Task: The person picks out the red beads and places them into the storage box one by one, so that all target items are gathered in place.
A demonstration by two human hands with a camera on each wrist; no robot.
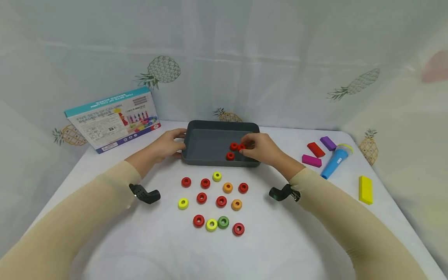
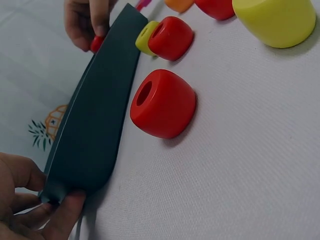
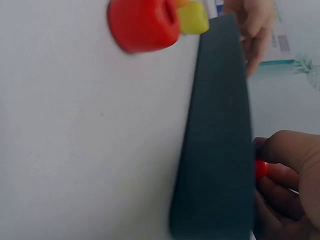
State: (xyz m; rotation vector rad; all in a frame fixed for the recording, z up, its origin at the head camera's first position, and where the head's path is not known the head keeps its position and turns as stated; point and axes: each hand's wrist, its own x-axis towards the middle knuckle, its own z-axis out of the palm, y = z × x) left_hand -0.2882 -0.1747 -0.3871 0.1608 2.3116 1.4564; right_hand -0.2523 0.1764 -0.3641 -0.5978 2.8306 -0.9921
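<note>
My left hand (image 1: 167, 144) holds the left end of a dark grey tray (image 1: 206, 142), thumb and fingers about its corner in the left wrist view. Over the tray's right part, my right hand (image 1: 262, 148) pinches a red ring-shaped bead (image 1: 241, 147) between thumb and fingers. Right by it, a red bead (image 1: 233, 146) and another red bead (image 1: 230, 156) are in the tray. In the right wrist view the tray wall (image 3: 215, 130) partly hides the pinched bead (image 3: 261, 169).
Several red, yellow, orange and green beads (image 1: 221, 201) lie loose before the tray. A printed toy box (image 1: 115, 120) leans at the back left. On the right are a blue toy microphone (image 1: 335, 161), a yellow block (image 1: 365, 189) and red, purple and magenta blocks (image 1: 311, 161).
</note>
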